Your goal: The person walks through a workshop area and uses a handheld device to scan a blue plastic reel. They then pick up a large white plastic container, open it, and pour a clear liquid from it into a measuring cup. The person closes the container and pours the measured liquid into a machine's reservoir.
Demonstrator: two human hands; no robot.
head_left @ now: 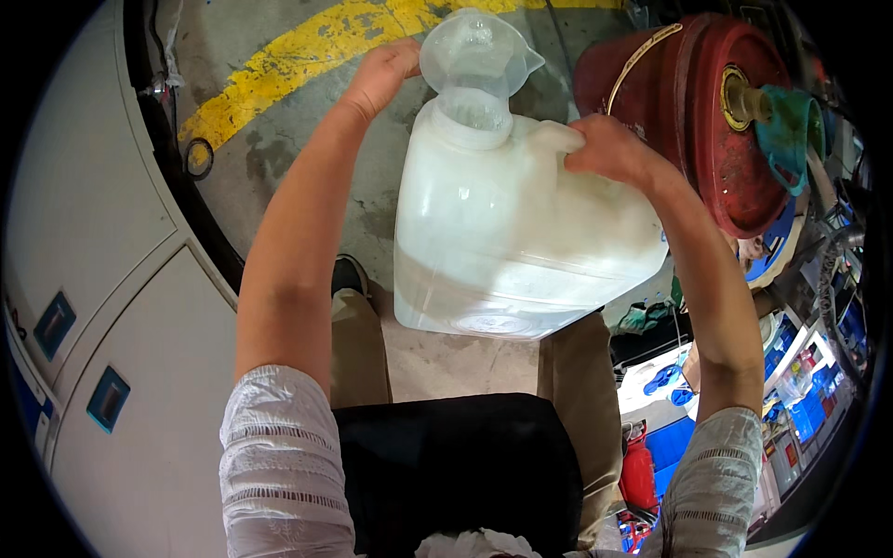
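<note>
A big white plastic jerrycan stands in front of my legs, its neck leaning away from me. My right hand is closed around the handle moulded into its top right. Right at the can's open mouth sits a clear plastic measuring jug with a pouring lip on its right. My left hand grips the jug from the left side; its handle is mostly hidden by the fingers. Pale liquid seems to lie about the neck, but I cannot tell whether it flows.
A red drum with a wire handle stands at the right, a green plastic jug at its spout. White cabinets line the left. A yellow stripe crosses the concrete floor. Blue bins and cluttered shelves fill the lower right.
</note>
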